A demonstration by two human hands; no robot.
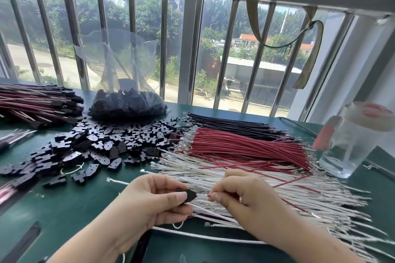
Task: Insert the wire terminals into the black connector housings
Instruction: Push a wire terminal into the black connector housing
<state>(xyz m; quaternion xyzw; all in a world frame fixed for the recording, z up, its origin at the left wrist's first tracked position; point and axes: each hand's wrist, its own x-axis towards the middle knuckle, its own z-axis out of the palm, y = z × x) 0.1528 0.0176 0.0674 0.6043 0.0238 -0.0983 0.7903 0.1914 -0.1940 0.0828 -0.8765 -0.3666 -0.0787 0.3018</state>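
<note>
Green table (64, 209) fills the lower view; barred window (192, 49) runs across 12 o'clock.

Wires lie fanned from centre toward 4 o'clock in 3 layers: white wires (267, 198) nearest the hands, red wires (245, 147) behind them, black wires (235, 124) farthest back. Metal terminals on their ends point toward 9 o'clock.

Loose black housings (102, 143) are spread at 9 to 10 o'clock of centre. Behind them, at 11 o'clock, a clear plastic bag (126, 102) stands open, its bottom full of more black housings. A stack of finished red leads with black ends (38, 102) sits at far 10 o'clock.

Clear glass jar (352, 143) with a pale lid stands at 3 o'clock.

Left hand (149, 203), at 6 o'clock, pinches 1 black housing (189, 195) between thumb and fingers, pointed end toward the right hand. A white wire runs out from beneath it toward 4 o'clock.

Right hand (239, 194), just beside at 5 o'clock, pinches the end of 1 red wire (288, 202) between thumb and forefinger, its tip aimed at the housing and close to it. Whether the terminal has entered: cannot tell.
</note>
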